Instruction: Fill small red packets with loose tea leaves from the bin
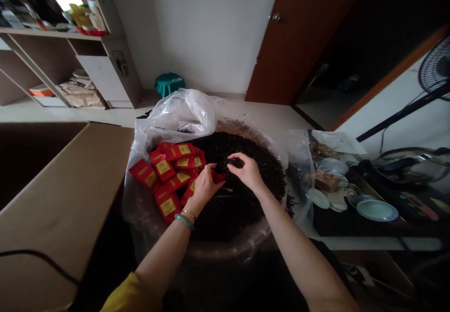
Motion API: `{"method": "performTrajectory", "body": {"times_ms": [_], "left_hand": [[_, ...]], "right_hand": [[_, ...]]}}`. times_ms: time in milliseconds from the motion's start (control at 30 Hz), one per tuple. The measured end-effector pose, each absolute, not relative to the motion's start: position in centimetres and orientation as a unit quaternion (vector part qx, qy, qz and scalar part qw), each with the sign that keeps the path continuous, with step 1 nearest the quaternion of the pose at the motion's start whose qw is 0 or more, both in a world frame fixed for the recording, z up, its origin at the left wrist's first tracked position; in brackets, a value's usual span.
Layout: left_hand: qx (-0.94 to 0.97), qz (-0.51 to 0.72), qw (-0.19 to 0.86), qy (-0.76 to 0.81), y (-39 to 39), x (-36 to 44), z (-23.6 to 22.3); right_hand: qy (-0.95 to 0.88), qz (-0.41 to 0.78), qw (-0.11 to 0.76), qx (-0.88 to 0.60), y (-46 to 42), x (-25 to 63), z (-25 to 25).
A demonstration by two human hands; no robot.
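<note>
The left hand [206, 186] is pinching a small red packet [219, 178] between finger and thumb. The right hand [247, 172] is just beside it, with its finger and thumb curled close together. They may be pinching a few dark bits, but the spot is dim and I cannot tell for sure.

Under both hands is a big round basket [225, 253] with a clear plastic bag [193, 110] inside it. Lots of dark dry leaves [242, 213] lie in it, below the hands and past the right hand.

To the left of the left hand is a pile of red packets [162, 167] with gold squares on them. So a good bunch of packets lies together there, one more is in the fingers, and plenty of loose leaves are left. I can't see if the packets in the pile are full or closed.

Far left of the hands is a big cardboard box [75, 171]. Well to the right of the right hand, a counter [333, 223] has a pale blue dish [377, 210] on it.
</note>
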State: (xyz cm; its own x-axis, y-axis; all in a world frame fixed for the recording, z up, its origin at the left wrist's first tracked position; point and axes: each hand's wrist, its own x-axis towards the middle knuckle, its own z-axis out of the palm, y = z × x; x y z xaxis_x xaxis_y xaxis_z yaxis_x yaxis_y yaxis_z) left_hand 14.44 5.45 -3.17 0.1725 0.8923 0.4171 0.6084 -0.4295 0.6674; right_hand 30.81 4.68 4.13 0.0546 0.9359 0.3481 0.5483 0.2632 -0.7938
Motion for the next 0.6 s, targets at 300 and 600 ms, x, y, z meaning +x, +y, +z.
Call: {"method": "performTrajectory", "body": {"times_ms": [300,600], "left_hand": [[0.766,0.379,0.171,0.49,5.4,13.9,-3.5],[0.761,0.412,0.201,0.459,5.7,14.3,-3.4]], "right_hand": [[-0.697,0.242,0.434,-0.517,3.6,28.8,3.8],[-0.775,0.079,0.156,-0.607,2.5,28.9,5.0]]}}
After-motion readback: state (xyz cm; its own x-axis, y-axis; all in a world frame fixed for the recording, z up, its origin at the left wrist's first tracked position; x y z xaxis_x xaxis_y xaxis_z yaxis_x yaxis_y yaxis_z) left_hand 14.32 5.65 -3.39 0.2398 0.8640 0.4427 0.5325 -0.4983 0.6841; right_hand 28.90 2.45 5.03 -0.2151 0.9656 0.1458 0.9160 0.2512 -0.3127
